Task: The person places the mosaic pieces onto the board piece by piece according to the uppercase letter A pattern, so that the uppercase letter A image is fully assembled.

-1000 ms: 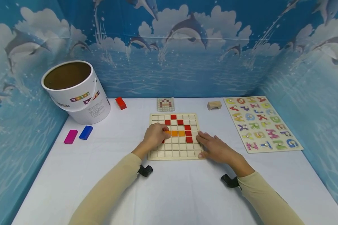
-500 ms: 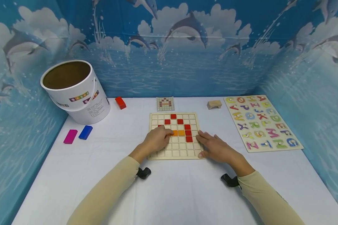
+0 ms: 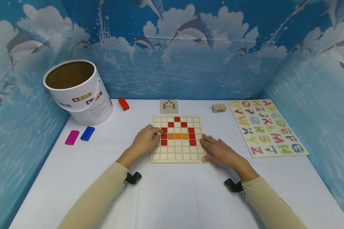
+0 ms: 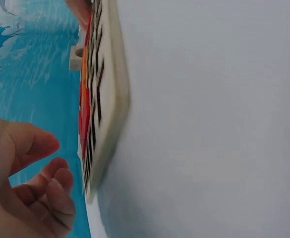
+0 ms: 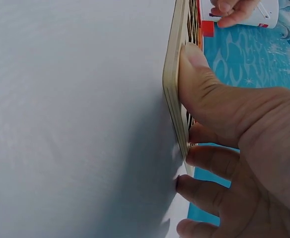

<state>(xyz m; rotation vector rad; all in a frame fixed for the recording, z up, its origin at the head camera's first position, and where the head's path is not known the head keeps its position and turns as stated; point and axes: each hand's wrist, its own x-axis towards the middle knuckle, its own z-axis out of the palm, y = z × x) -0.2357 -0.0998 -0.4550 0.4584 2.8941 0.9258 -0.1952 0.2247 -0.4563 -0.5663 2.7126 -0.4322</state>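
White table [image 3: 172, 194], nine red tiles [image 3: 191, 136], three orange tiles [image 3: 177, 136]

Long beige sleeves [image 3: 103, 194], black wrist-worn cameras [image 3: 133, 177]

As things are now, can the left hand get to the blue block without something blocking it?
Probably yes: the left hand is at the grid board's left edge, and only bare table lies toward the blue block.

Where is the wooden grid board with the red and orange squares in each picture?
Head: the wooden grid board lies mid-table, between the left hand and right hand.
Left wrist: seen edge-on as a pale upright strip, left of centre.
Right wrist: edge-on again, under the right thumb.
Shared landmark: the white tablecloth.
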